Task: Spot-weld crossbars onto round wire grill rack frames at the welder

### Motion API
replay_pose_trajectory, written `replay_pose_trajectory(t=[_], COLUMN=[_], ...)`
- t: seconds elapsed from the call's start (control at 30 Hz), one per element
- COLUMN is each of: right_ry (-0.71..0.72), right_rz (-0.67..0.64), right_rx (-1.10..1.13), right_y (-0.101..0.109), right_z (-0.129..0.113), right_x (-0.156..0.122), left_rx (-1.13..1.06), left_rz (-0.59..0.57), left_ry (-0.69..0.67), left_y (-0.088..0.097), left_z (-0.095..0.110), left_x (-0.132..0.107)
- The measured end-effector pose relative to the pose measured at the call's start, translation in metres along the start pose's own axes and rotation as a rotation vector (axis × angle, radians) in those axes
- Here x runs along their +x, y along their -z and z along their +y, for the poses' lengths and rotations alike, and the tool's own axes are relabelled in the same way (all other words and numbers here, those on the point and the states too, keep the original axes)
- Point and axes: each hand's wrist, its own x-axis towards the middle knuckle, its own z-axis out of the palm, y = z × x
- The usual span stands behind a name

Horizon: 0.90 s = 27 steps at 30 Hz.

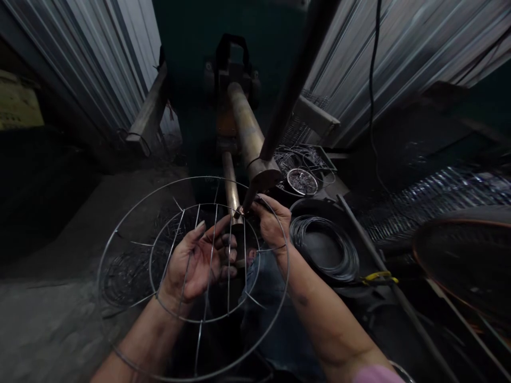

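Observation:
A round wire rack (pixel 202 322), made of two concentric rings with straight cross wires, is held tilted before me. Its inner ring's far side meets the tips of a spot welder, between the upper copper-coloured arm (pixel 245 117) and the lower arm (pixel 229 183). My left hand (pixel 195 271) is palm up under the cross wires, fingers apart and loosely bent, index finger reaching toward the welder tip. My right hand (pixel 275 221) is closed in a pinch at the rack's far right, beside the tip; its fingertips are partly hidden.
Right of my right hand lies a coil of wire (pixel 325 247) in a dark tray, with yellow-handled pliers (pixel 377 276) nearby. Behind it stands a round container of small metal pieces (pixel 302 182). More wire rings (pixel 130 276) lie low at left. A dark diagonal bar (pixel 293 80) crosses above.

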Motion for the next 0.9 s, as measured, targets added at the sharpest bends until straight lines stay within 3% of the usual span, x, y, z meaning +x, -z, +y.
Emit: replay_pose_trajectory(t=[0.9], right_ry=[-0.024], right_rz=[-0.052], right_rx=[0.044], right_y=[-0.001], right_z=[-0.001], right_x=[0.009], left_rx=[-0.045], left_rz=[-0.004], left_ry=[-0.033], left_y=[-0.007], left_z=[-0.003], left_x=[0.004])
